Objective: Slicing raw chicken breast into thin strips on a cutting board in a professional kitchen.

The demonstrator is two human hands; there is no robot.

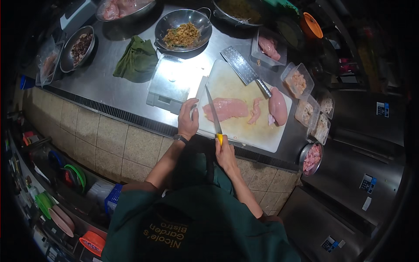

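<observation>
My right hand point(226, 153) grips the yellow handle of a long kitchen knife point(213, 109). Its narrow blade lies over the left part of a flat raw chicken breast piece point(231, 108) on a white cutting board point(252, 137). My left hand point(188, 118) is empty, thumb apart from the fingers, at the board's left edge beside a kitchen scale point(169, 82). Right of the flat piece lies a thin strip of raw chicken point(255, 110). A whole chicken breast point(278, 106) rests near the board's right edge, by the handle of a metal cleaver point(241, 66).
Behind the scale stand a wok with cooked minced food point(159, 30) and a crumpled green cloth point(136, 60). Plastic tubs of raw meat point(300, 80) line the board's right side. A metal bowl of meat pieces point(301, 160) sits at the right corner. Steel fridges point(353, 127) stand beyond.
</observation>
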